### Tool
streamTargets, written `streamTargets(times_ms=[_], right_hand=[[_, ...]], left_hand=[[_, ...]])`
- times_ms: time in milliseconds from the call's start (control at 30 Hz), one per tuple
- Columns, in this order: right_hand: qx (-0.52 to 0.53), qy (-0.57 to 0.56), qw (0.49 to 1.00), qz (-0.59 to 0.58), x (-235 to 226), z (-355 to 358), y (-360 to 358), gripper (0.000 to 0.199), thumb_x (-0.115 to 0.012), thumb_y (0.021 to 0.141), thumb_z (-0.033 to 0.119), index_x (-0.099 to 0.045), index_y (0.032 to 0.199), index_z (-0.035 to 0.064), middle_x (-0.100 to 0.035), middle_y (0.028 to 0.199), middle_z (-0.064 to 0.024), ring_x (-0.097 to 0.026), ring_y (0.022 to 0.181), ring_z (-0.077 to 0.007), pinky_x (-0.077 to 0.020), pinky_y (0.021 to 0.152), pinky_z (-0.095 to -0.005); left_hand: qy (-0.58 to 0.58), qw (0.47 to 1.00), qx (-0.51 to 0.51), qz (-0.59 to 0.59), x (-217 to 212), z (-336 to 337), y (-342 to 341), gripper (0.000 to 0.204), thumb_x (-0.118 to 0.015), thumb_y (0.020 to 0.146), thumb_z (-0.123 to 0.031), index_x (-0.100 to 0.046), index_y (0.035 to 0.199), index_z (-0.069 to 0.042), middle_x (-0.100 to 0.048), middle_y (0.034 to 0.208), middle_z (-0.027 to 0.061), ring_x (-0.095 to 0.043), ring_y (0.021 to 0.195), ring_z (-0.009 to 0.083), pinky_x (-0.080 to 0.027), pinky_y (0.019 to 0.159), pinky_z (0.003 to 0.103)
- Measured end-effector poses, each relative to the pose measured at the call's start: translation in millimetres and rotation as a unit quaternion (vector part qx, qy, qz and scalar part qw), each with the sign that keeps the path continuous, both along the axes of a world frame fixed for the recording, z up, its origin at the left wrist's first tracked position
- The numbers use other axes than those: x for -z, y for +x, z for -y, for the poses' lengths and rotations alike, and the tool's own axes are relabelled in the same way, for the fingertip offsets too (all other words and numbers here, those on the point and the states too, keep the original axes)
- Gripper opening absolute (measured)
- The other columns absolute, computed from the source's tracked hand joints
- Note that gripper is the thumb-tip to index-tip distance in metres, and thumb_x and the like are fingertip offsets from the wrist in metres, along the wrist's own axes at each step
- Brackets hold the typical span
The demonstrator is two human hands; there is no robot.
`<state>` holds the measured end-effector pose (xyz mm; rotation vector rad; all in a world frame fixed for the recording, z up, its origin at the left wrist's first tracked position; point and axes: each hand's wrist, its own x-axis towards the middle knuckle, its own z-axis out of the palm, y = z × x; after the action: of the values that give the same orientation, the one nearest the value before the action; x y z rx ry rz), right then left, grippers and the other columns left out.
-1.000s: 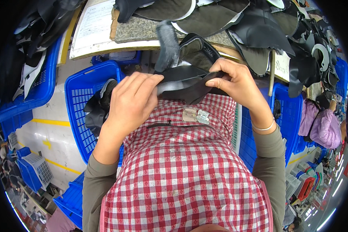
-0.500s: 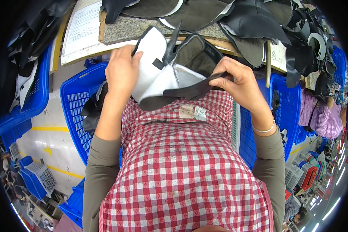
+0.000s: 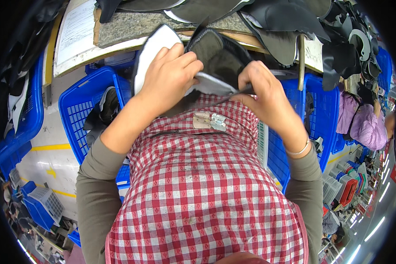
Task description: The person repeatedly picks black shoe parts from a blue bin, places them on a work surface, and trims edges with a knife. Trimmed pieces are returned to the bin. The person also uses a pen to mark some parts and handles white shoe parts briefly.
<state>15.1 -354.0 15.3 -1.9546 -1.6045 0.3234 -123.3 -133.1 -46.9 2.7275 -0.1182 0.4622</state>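
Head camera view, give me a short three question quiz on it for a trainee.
1. True or false: both hands grip the same dark shoe upper piece.
2. Which hand covers the piece's white lining side? A) left hand B) right hand C) neither
3. Fill in: the basket below the left forearm is coloured ____.

Key: 1 true. 2 A: the left hand lies over the white lining, while the right hand pinches the dark edge. 3 blue: it holds dark pieces and stands beside the workbench.
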Motion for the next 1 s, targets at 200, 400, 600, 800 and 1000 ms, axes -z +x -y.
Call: streamTargets(times_ms=[200,400,600,800,1000], right_hand=[[0.041,0.193,0.971,0.137,-40.2,22.5,-35.6,0.036,-0.074,0.061,0.008,-0.07,0.097,0.0046,-0.054,0.083,-0.0055,-0.061,0.083,-0.0246,-0.0519,0.063,-0.0335],[0.03,0.196,0.968,0.153,-34.3,21.6,-37.7,0.048,-0.076,0.062,0.007,-0.075,0.11,0.0058,-0.052,0.082,-0.0029,-0.059,0.082,-0.0206,-0.0497,0.062,-0.0301],[0.07,0.179,0.967,0.168,-38.8,25.0,-42.9,0.041,-0.076,0.06,0.01,-0.08,0.101,0.0063,-0.05,0.08,-0.0018,-0.058,0.079,-0.0195,-0.0469,0.06,-0.0291],[0.116,0.146,0.975,0.119,-21.5,46.4,-42.8,0.035,-0.084,0.056,0.013,-0.081,0.09,0.0063,-0.052,0.069,-0.0027,-0.056,0.067,-0.0206,-0.0448,0.06,-0.0323],[0.168,-0.208,0.955,0.129,-4.7,74.4,-11.0,0.029,-0.087,0.069,0.038,-0.08,0.085,0.015,-0.072,0.084,-0.0026,-0.068,0.087,-0.0225,-0.0498,0.082,-0.0399]], left_hand=[[0.206,0.93,-0.05,0.301,-45.5,10.2,-58.3,0.033,-0.063,0.059,-0.031,-0.077,0.087,-0.021,-0.069,0.092,-0.0097,-0.049,0.086,0.0154,-0.033,0.081,0.033],[0.232,0.925,0.0,0.302,-67.5,5.9,-68.9,0.036,-0.061,0.056,-0.034,-0.078,0.085,-0.022,-0.067,0.089,-0.0103,-0.047,0.087,0.0147,-0.029,0.079,0.034],[0.227,0.931,0.028,0.283,-61.8,15.1,-69.9,0.032,-0.067,0.06,-0.03,-0.076,0.089,-0.021,-0.065,0.091,-0.0111,-0.049,0.085,0.0135,-0.033,0.077,0.032],[-0.009,0.982,0.116,0.145,-55.7,23.0,-57.2,0.021,-0.075,0.068,-0.021,-0.071,0.087,-0.015,-0.061,0.088,-0.0053,-0.054,0.087,0.0187,-0.037,0.079,0.036],[-0.132,0.977,0.168,0.004,-38.8,52.4,11.3,0.017,-0.078,0.081,-0.023,-0.066,0.078,-0.012,-0.057,0.078,0.0028,-0.052,0.087,0.0276,-0.037,0.079,0.042]])
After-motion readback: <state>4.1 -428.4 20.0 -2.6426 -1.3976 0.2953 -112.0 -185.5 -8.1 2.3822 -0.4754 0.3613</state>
